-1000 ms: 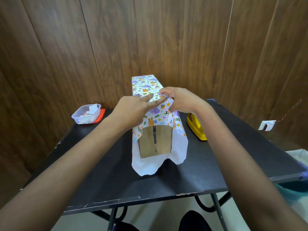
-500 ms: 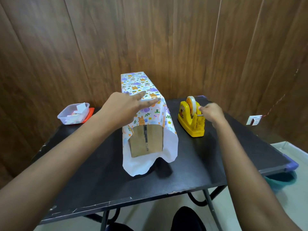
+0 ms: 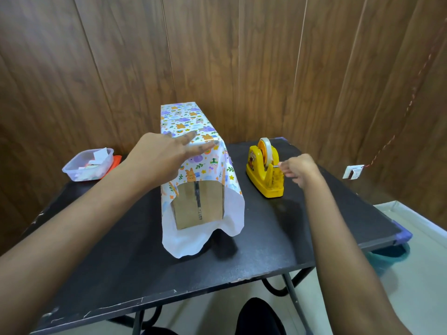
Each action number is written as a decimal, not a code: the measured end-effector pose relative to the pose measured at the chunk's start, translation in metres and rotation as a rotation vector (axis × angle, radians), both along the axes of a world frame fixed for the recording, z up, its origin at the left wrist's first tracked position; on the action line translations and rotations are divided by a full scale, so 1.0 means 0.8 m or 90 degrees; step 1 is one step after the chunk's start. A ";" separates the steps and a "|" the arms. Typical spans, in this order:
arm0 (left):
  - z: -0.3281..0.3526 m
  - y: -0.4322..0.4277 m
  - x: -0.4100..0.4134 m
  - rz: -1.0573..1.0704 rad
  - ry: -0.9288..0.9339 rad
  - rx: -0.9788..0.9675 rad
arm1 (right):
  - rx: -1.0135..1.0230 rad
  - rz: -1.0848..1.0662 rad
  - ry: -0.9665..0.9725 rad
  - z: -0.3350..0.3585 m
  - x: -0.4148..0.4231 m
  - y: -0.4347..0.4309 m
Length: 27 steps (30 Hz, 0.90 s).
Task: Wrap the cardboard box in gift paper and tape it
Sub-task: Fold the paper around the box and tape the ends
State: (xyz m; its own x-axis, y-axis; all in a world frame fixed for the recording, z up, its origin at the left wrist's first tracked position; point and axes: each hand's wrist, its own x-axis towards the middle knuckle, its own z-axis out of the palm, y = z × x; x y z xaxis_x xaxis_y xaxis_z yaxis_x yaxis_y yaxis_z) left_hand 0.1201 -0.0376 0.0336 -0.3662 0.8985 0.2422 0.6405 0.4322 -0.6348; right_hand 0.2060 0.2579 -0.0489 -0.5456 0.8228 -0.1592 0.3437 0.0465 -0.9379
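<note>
Wood-panelled walls (image 3: 242, 56) enclose a black table (image 3: 242, 259) on dark metal legs.

1. Box: the cardboard box (image 3: 197, 204) lies lengthwise at the table's centre, its long axis running from 6 o'clock to 12 o'clock. Gift paper (image 3: 186, 122) with a printed animal pattern covers the top and both long sides. The near end stays open: bare cardboard with a dark seam strip shows there, and loose paper, white side out, hangs past it onto the table.

2. Left hand (image 3: 164, 158): it lies flat, palm down, on the near part of the wrapped top, fingers (image 3: 203, 148) spread and extended toward 3 o'clock. It presses the paper against the box and grips nothing.

3. Right hand (image 3: 301, 169): it sits at 3 o'clock of the box, well apart from it. The thumb and forefinger are pinched together at the cutter end of the yellow tape dispenser (image 3: 264, 171); whether tape is between them cannot be told.

4. Dispenser: it stands near the box's right side, with the tape roll (image 3: 265, 151) upright in it.

5. Other items: a clear plastic tub (image 3: 88, 164) holding paper scraps stands at 10 o'clock of the box, on an orange lid (image 3: 116, 160).
</note>
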 end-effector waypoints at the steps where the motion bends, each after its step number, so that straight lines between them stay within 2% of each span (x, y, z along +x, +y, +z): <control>1: 0.000 0.000 0.001 0.000 0.001 0.001 | -0.020 -0.001 0.002 -0.009 0.003 -0.003; 9: -0.002 0.001 0.000 0.005 0.003 -0.002 | -0.178 -0.045 0.177 -0.039 0.003 -0.018; 14: -0.003 0.001 -0.001 0.008 0.013 -0.001 | -0.335 -0.099 0.328 -0.043 0.003 -0.037; 20: -0.002 0.001 0.002 0.003 0.008 0.008 | -0.449 -0.126 0.373 -0.032 -0.002 -0.050; 27: -0.001 0.000 0.002 -0.003 -0.010 0.017 | -0.543 -0.092 0.456 -0.029 0.012 -0.060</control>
State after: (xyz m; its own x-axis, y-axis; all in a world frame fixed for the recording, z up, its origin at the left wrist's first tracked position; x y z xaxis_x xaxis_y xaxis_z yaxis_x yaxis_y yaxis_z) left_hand 0.1220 -0.0380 0.0328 -0.3663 0.8933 0.2605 0.6521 0.4462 -0.6129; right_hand 0.2154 0.2097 -0.0719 -0.6457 0.6576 -0.3882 -0.3379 -0.7020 -0.6270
